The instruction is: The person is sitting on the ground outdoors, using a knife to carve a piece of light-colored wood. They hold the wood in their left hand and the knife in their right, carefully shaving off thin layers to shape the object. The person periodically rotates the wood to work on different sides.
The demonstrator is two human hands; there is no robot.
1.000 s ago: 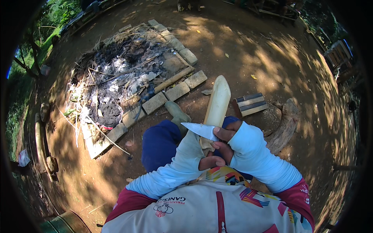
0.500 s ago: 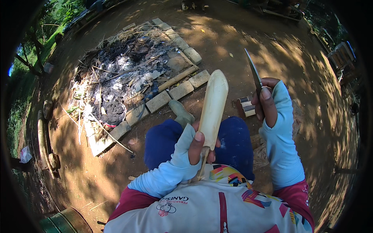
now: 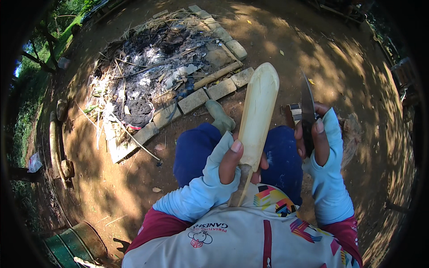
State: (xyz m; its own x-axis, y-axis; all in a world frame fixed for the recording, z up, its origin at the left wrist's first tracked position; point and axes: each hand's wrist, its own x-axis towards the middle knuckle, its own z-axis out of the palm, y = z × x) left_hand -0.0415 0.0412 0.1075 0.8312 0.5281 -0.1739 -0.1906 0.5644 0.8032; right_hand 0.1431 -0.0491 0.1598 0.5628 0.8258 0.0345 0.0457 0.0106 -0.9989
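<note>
My left hand [image 3: 230, 161] grips a long pale piece of wood or bamboo [image 3: 260, 105] by its narrow lower end. Its broad, rounded blade points up and away from me, its face slightly hollowed. A thin brown stem runs down below my fingers toward my jacket. To the right, my right hand [image 3: 320, 142] is closed around the handle of a knife [image 3: 307, 102], whose dark, pointed blade stands upright. The knife and the pale piece are apart. Most of the knife's handle is hidden by my fingers.
Beyond my knees lies a fire pit of ash and charred matter [image 3: 152, 67], edged by pale bricks [image 3: 193, 102]. A small block-like object [image 3: 295, 112] sits on the ground behind my right hand. A green drum [image 3: 73, 245] stands at lower left, logs [image 3: 56, 147] at far left.
The knife has come lower and its blade has turned to show more of its side. The pale piece has turned its face more toward me. The whole view has shifted slightly.
</note>
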